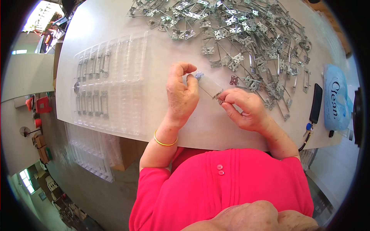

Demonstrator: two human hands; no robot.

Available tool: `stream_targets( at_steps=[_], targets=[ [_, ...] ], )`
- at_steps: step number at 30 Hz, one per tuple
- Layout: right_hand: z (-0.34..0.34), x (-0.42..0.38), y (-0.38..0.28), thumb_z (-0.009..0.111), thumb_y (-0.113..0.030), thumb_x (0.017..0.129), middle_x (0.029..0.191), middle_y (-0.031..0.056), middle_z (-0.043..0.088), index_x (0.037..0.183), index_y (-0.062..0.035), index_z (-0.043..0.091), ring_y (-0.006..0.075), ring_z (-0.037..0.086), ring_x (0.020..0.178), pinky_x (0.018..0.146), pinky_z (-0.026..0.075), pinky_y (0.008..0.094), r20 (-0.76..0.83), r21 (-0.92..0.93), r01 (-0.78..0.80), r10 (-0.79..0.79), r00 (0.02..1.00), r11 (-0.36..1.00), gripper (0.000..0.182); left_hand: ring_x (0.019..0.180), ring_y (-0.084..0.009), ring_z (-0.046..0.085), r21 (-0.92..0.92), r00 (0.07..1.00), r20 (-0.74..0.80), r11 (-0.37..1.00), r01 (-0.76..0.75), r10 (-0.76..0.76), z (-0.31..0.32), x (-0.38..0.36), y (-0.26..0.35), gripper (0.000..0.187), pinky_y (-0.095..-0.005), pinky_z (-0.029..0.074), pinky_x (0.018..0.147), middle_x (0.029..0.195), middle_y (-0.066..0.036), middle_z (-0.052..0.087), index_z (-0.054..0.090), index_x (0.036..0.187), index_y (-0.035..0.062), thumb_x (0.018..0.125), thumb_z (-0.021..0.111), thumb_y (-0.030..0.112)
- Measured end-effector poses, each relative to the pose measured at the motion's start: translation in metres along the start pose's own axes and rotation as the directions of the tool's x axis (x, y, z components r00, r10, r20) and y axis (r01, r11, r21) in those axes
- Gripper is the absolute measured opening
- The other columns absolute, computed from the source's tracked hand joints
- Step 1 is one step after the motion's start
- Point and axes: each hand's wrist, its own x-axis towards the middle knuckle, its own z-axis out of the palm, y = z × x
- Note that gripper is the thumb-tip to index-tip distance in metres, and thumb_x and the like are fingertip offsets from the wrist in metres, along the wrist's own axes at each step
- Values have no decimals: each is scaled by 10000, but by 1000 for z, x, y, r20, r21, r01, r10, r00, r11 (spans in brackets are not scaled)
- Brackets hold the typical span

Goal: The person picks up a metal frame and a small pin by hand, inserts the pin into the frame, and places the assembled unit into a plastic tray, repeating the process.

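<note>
A thin metal rod bracket (208,91) with plates at both ends spans the gap between my two hands above the table. My right hand (246,109) pinches its lower right end between thumb and index finger. At the upper left end, the thumb and index finger of my left hand (182,92) curl in against the plate. To the left lies a clear plastic tray (131,81) with similar brackets set upright in two rows. A large loose heap of metal brackets (250,36) spreads across the far and right side.
On the right are a blue plastic pack (336,98) marked "Clean" and a black flat object (316,103) with a strap. More clear trays (90,152) are stacked below the table's left front edge, by a cardboard box (129,151). The white table (169,129) lies beneath my hands.
</note>
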Motion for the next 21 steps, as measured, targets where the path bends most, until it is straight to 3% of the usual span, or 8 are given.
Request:
stream_targets(
  at_steps=[1,3,7,9,12,17,18,21],
  targets=[
    [0,-1,-1,711,39,858,920,101,696,958,-23,632,241,690,768,669,555,312,1,2,1,-1,1000,1000,141,974,-177,621,15,999,-1,999,-41,41,2,0,-4,220,-304,488,918,1010,-82,651,614,1059,-10,885,514,-101],
    [-1,-5,-4,715,1,867,799,77,664,957,-25,635,206,638,623,572,508,308,163,-51,-165,171,972,985,123,924,-161,617,32,997,-3,996,-81,81,4,0,-6,159,-294,499,869,972,-67,644,620,1046,-9,917,549,-71],
    [-3,-11,6,642,31,924,852,81,683,976,0,627,132,645,625,571,503,270,196,10,-260,253,947,966,63,853,-129,600,68,997,-33,995,-73,75,4,0,-6,134,-267,497,760,943,-54,637,630,1028,0,915,585,-55],
    [4,-14,12,685,-40,927,690,41,596,932,-35,621,111,553,556,521,440,275,-4,187,-376,383,924,908,65,835,-120,599,82,998,-42,995,-50,54,5,-1,-6,131,-261,495,732,934,-49,637,633,1028,1,914,594,-51],
    [7,-16,18,674,-42,943,668,29,577,928,-36,608,97,535,550,512,425,286,10,172,-337,341,940,926,69,814,-196,592,45,1000,-29,999,-11,13,8,0,-5,142,-319,506,753,913,-107,608,617,998,-12,880,569,-76],
    [9,-10,16,683,-37,936,668,44,568,919,-26,591,106,512,544,505,411,289,17,69,-295,294,956,953,94,748,-139,586,-17,999,-30,999,36,-37,8,1,-8,120,-284,500,690,889,-76,624,622,1022,-15,910,582,-32],
    [8,-11,17,686,-46,936,671,55,567,920,-24,590,113,509,550,510,413,291,30,121,-371,371,928,921,100,748,-139,586,-12,999,-26,999,30,-31,6,1,-5,120,-284,500,690,889,-76,624,622,1022,-15,910,582,-32],
    [6,-12,18,690,-65,939,676,66,570,923,-22,589,122,506,565,522,419,295,39,172,-434,434,900,884,110,790,-81,583,-81,979,34,976,201,-199,-2,0,5,87,-240,493,725,902,-27,641,639,1026,-11,954,615,33]
  ],
)
